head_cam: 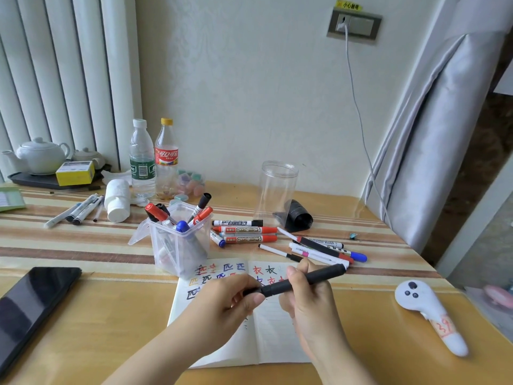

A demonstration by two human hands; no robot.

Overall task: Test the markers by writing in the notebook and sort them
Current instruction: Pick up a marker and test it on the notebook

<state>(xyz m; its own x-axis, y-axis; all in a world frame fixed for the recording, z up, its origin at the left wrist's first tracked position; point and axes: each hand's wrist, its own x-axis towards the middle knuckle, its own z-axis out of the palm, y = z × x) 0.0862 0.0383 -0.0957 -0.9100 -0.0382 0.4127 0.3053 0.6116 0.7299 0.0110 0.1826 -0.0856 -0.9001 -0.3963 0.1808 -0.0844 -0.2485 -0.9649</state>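
Head view: both of my hands hold one black marker (302,282) just above the open notebook (222,343), which I take as the landmark. Right hand (311,298) has fingers and thumb curled round the middle of the barrel; left hand (230,298) pinches the marker's left end, where the cap sits, between thumb and fingers. The marker lies nearly level, its right end tilted up and away from me. I cannot tell whether the cap is seated or parted. The notebook's upper rows carry test characters in red, blue, black and yellow; its lower part is blank where visible. Just behind the notebook's left page stands a clear tub (180,243) holding red, blue and black markers upright. Behind the notebook's right page lie loose markers (247,232), side by side, two red, one black. Right of those and behind the notebook's right corner lies a second loose cluster (324,248), crossing one another. Farther back from the notebook stands a clear jar (277,187) with a black roll (297,218) beside it. Left of the notebook lies a dark phone (30,307); right of it, well apart, a white controller (430,315). Far back-left of the notebook lie thin pens (75,209), beside a white paper roll (118,201) and two bottles (154,159).
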